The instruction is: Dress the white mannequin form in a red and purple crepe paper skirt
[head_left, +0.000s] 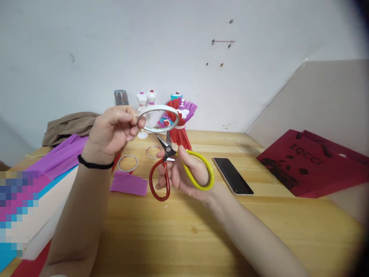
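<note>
My left hand (113, 129) pinches a thin white roll of double-sided tape (158, 112) and holds it up above the wooden table (178, 231). My right hand (187, 173) grips a pair of scissors (170, 169) with one red and one yellow handle loop. The short blades point up at the lower edge of the tape roll. A small purple paper piece (128, 183) lies on the table under my left wrist, which wears a black band.
Two small tape rings (127, 163) lie behind the scissors. Doll mannequins (147, 99) and a red paper dress (180, 132) stand by the wall. A phone (233, 176) lies right of my hand. A red bag (311, 163) rests far right. Coloured crepe sheets (54, 157) lie left.
</note>
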Motion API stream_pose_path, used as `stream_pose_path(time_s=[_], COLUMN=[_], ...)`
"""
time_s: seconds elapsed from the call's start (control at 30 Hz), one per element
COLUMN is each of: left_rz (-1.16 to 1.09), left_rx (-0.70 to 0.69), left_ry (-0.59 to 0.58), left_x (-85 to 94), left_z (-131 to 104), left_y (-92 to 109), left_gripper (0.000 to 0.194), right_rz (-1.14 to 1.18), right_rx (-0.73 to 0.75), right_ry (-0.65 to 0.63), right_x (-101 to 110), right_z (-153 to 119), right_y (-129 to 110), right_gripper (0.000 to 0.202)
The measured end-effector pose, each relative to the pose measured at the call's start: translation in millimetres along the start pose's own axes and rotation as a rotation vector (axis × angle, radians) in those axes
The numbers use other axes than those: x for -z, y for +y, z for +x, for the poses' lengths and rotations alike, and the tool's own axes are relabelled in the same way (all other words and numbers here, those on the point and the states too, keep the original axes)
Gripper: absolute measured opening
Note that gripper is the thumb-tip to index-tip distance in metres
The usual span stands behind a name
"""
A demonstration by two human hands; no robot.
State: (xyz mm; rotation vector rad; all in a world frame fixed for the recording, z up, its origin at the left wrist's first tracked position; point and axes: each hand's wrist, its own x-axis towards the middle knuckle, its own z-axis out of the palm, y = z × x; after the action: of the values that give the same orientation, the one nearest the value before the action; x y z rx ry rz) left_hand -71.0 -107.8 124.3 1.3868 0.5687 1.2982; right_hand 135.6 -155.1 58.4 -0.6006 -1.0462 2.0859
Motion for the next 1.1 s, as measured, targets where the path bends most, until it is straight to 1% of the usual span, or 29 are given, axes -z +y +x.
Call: stream_pose_path(time_s=[0.07,0.17,0.4,0.57,0.67,0.87,0.93,1.0,1.03,1.1], left_rz=[0.013,0.023,-0.008,-0.017,-0.015,-0.015,-0.015,-0.017,-0.017,-0.019], left_rx=[0.016,0.034,0.057,0.075,0.087,0.065,0.073,0.066,0.054,0.033], left_ry=[-0.040,-0.078,-0.085,-0.094,-0.097,-0.078,-0.073,-0.062,-0.052,-0.030], left_x=[-5.1,-8.3,-6.5,-7.3,-8.1,-7.4,-7.0,-6.7,-6.4,-5.9], left_z=[0.6,1.6,2.4,1.9,2.1,3.3,3.6,3.5,3.4,3.1], left_y=[-3.2,-6.0,-6.4,-5.7,-6.7,-9.2,-8.1,-6.1,-5.0,-3.1], left_gripper=[0.016,0.013,0.013,0.011,0.011,0.015,0.015,0.016,0.018,0.022], right_rz=[0.017,0.048,0.083,0.073,0.071,-0.004,-0.066,-0.220,-0.341,-0.671], right_rx=[0.006,0.007,0.002,0.031,0.040,0.075,0.080,0.078,0.069,0.033], right_ry=[-0.001,-0.017,-0.016,-0.003,0.028,0.118,0.133,0.119,0.101,0.038], right_x=[0.6,0.7,-1.2,-0.4,-1.7,-6.8,-4.0,1.5,4.4,8.6], right_z=[0.2,-0.3,-1.0,-0.5,0.1,0.9,0.2,-1.6,-2.7,-4.5], right_y=[-0.2,-0.8,-2.3,-2.4,-1.1,4.7,4.7,2.1,0.0,-3.6], right_gripper=[0.050,0.049,0.047,0.046,0.046,0.043,0.044,0.045,0.045,0.040])
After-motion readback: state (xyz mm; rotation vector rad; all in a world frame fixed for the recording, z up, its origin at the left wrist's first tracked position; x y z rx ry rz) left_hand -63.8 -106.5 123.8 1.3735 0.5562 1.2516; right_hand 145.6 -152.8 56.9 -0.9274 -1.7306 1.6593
